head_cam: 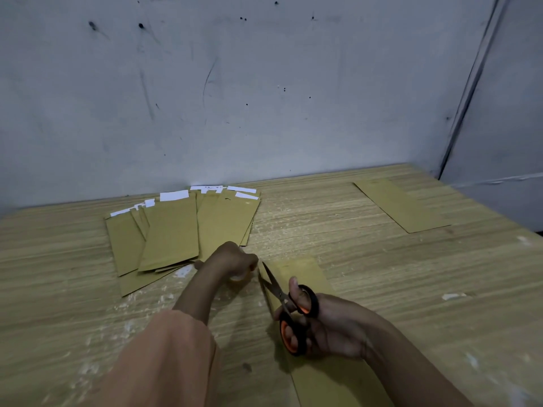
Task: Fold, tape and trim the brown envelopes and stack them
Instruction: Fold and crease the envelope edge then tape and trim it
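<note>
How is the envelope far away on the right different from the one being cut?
The lone envelope lies untouched at the table's far right; the near envelope lies under the scissors. The lone one shows whole; the near one is partly hidden by the right hand. Both are brown and flat.

Light wood-grain bench (pixel 367 259), boards running left to right, surface scuffed. Whitish smears and flecks scattered over it: one patch near centre-left (pixel 183 271), one small white scrap at right (pixel 454 296), more along the near left. Grey-white painted wall (pixel 264 98) rises directly behind the far edge, marked with dark spots and streaks. Dark vertical corner strip (pixel 470 83) at far right, meeting a paler side panel (pixel 511 127).
</note>
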The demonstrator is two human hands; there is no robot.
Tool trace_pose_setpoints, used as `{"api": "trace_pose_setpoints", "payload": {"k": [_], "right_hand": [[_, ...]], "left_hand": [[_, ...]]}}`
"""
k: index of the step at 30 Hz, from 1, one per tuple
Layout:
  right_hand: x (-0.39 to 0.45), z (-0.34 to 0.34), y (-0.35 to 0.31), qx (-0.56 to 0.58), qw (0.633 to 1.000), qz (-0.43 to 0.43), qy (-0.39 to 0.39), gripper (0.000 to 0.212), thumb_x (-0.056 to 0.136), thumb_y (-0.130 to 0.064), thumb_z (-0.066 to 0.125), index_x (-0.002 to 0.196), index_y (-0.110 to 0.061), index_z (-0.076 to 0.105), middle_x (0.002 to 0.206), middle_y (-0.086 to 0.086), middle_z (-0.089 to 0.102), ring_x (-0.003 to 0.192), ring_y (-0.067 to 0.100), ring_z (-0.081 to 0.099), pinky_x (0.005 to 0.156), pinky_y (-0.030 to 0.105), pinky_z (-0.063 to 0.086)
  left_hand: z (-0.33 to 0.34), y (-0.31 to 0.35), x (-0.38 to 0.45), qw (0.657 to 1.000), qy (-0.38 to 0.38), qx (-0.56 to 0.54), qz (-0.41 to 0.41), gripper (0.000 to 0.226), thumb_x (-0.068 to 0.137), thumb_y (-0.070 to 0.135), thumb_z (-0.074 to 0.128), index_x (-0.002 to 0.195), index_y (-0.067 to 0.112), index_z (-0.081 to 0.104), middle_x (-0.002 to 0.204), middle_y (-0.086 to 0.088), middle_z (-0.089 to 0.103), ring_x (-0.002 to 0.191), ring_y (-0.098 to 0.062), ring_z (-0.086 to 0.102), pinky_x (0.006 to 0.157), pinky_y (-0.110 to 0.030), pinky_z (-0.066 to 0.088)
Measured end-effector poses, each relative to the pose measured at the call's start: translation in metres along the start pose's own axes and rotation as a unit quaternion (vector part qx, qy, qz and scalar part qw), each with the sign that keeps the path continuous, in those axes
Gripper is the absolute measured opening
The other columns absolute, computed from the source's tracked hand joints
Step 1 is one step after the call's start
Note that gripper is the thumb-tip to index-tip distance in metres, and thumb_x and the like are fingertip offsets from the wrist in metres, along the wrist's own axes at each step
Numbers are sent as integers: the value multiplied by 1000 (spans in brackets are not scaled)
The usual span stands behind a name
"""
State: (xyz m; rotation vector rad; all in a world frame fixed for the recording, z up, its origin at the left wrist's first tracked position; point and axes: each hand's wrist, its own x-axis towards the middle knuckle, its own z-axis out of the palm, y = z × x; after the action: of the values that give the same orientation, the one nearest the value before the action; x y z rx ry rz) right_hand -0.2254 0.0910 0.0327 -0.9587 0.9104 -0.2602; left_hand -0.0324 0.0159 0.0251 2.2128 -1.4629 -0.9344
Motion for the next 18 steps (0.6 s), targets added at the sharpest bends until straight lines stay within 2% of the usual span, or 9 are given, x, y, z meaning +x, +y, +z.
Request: {"api": "trace_pose_setpoints", "payload": {"k": [6, 13, 15, 17, 18], "right_hand": [[10, 5, 0, 15, 1000, -16, 13, 63, 63, -67, 51, 90, -11, 56, 68, 1, 57, 57, 9, 56, 47, 15, 39], [18, 6, 3, 8, 999, -32, 40, 58, 67, -66, 54, 88, -12, 57, 67, 0, 57, 55, 8, 55, 46, 15, 39], [19, 7, 4, 4, 998, -37, 46, 58, 64, -66, 56, 88, -13, 58, 65, -1, 56, 54, 8, 54, 47, 16, 39], [19, 7, 6, -1, 998, -41, 53, 57, 63, -65, 57, 87, -13, 58, 63, -2, 55, 54, 9, 52, 48, 17, 38], [19, 8, 6, -3, 997, -42, 57, 56, 63, -65, 57, 86, -14, 58, 62, -2, 55, 53, 9, 52, 48, 17, 39]], "left_hand": [[-1, 0, -1, 1000, -3, -21, 12, 37, 80, 16, 64, 54, 10, 38, 59, -5, 36, 52, -20, 32, 52, -27, 24], [-1, -6, 4, 1000, 5, -22, -9, 33, 75, 24, 66, 54, 11, 43, 60, -6, 41, 70, -26, 39, 73, -36, 27], [-1, -7, 5, 1000, 6, -21, -12, 35, 75, 23, 66, 53, 12, 41, 58, -6, 39, 70, -26, 38, 77, -40, 31], [0, -7, 5, 1000, 12, -17, -17, 37, 75, 22, 66, 52, 12, 38, 56, -5, 38, 67, -25, 37, 89, -50, 40], [0, -8, 6, 1000, 15, -14, -19, 37, 75, 22, 65, 52, 13, 38, 55, -5, 38, 66, -25, 37, 93, -53, 40]]}}
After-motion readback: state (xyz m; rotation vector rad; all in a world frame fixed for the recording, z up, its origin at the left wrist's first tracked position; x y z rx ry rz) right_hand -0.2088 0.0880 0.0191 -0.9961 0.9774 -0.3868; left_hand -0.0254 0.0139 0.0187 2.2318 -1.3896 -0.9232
